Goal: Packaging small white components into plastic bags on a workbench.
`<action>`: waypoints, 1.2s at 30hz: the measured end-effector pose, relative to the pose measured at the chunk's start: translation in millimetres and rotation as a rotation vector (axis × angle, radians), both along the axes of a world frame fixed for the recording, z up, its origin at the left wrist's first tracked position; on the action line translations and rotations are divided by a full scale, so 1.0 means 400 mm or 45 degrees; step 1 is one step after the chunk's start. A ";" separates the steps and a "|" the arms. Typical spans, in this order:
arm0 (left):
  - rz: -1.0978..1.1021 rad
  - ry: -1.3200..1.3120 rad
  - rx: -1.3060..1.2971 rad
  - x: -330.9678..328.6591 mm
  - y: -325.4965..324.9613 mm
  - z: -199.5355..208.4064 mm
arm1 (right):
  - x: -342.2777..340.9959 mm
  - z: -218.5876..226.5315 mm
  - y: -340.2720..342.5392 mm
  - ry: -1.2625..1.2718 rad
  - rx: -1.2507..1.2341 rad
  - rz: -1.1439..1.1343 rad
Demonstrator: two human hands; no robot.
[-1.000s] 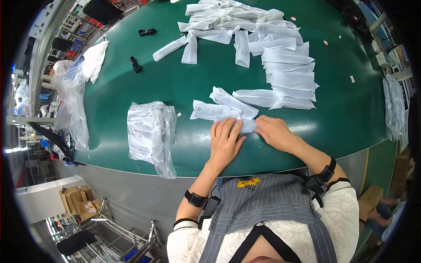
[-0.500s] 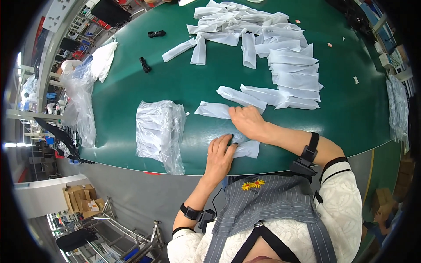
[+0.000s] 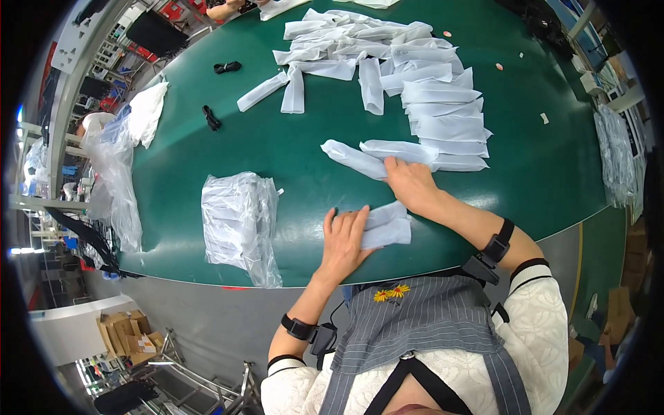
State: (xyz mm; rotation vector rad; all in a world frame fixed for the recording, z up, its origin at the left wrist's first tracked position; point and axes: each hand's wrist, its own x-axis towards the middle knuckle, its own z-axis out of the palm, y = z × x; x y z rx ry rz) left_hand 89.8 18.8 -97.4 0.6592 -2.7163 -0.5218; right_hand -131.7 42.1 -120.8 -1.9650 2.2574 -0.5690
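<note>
The left hand (image 3: 344,238) lies flat on a folded white pouch (image 3: 386,225) near the front edge of the green table (image 3: 277,152), fingers stretched out and held close together, pressing the pouch's left end down. The pouch sits just in front of the person, its right end free and uncovered.

The right hand (image 3: 409,183) reaches further out across the table, fingers extended and resting on the near end of a long white pouch (image 3: 356,159) that lies slantwise (whether the fingertips pinch it or merely press on it cannot be made out). A second long pouch (image 3: 401,150) lies just beside it, touching the same hand at the fingertips.

To the right and beyond, a stack of flat white pouches (image 3: 443,117) fans out in overlapping rows, and a looser heap of white pouches (image 3: 346,41) spreads toward the far side. Left of the hands, well apart, rests a clear plastic bag of packed pouches (image 3: 238,221). Two small black ties (image 3: 211,117) lie on the far left part of the table.
</note>
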 end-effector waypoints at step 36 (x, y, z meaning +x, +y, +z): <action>-0.107 -0.012 -0.219 -0.007 0.027 -0.022 | -0.047 0.171 0.037 0.202 -0.180 0.239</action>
